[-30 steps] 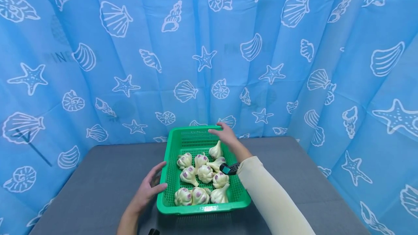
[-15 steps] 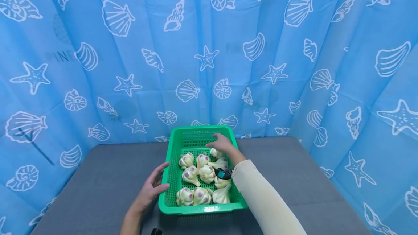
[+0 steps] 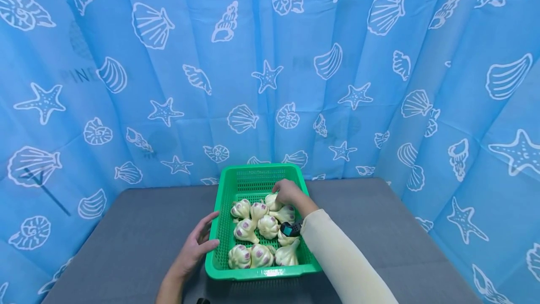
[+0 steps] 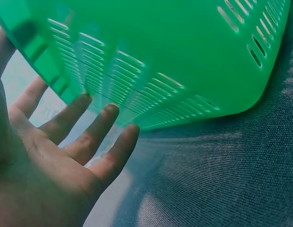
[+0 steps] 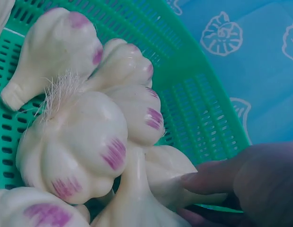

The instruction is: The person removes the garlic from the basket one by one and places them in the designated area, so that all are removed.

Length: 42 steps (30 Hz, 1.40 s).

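A green plastic basket holds several white garlic bulbs with purple patches. My right hand reaches in at the far right, and its thumb and fingers grip the garlic bulb there. In the right wrist view the thumb lies on that gripped bulb, partly hidden behind another bulb's stem. Along the basket's left side is my left hand, fingers spread, thumb at the rim. The left wrist view shows its fairly straight fingers by the slotted wall.
The basket stands on a grey cloth-covered table. A blue curtain with white shells and starfish hangs behind and at both sides. The rest of the bulbs lie close together, with three along the near wall.
My right hand has come off the basket's far right rim, down into the basket, and taken hold of the far right garlic bulb, which has shifted slightly left. The left hand stays at the left side.
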Motion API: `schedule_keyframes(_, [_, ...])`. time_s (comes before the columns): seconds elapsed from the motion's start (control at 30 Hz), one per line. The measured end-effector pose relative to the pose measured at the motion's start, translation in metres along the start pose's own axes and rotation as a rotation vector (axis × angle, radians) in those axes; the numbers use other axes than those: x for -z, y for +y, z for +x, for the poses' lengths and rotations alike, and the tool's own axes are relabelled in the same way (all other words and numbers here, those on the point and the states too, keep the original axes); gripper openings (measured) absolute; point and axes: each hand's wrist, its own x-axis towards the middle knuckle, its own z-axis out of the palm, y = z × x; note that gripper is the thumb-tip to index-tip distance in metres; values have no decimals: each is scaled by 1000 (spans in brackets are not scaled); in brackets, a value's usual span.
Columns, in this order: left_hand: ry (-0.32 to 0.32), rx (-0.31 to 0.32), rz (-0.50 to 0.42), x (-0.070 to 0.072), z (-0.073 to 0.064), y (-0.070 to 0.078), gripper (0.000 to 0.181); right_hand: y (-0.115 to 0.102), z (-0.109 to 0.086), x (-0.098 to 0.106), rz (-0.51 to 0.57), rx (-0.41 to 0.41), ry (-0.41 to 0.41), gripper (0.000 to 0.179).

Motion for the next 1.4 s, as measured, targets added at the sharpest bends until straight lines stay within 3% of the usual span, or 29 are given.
schedule_keyframes(0.3, [-7, -14, 2, -1, -2, 0, 64, -2, -4, 0, -57, 21, 88, 33])
schedule_keyframes(0.6, [-20, -11, -3, 1, -2, -1, 64, -4, -7, 8, -108, 135, 151, 25])
schedule_keyframes(0.8, [-5, -5, 1, 0, -2, 1, 64, -7, -16, 19, -63, 190, 157, 23])
schedule_keyframes(1.13, [49, 23, 18, -4, -2, 4, 63, -9, -37, 39, 8, 214, 169, 16])
schedule_keyframes(1.4, [31, 4, 9, -3, -1, 1, 64, -3, -57, 53, 40, 254, 227, 15])
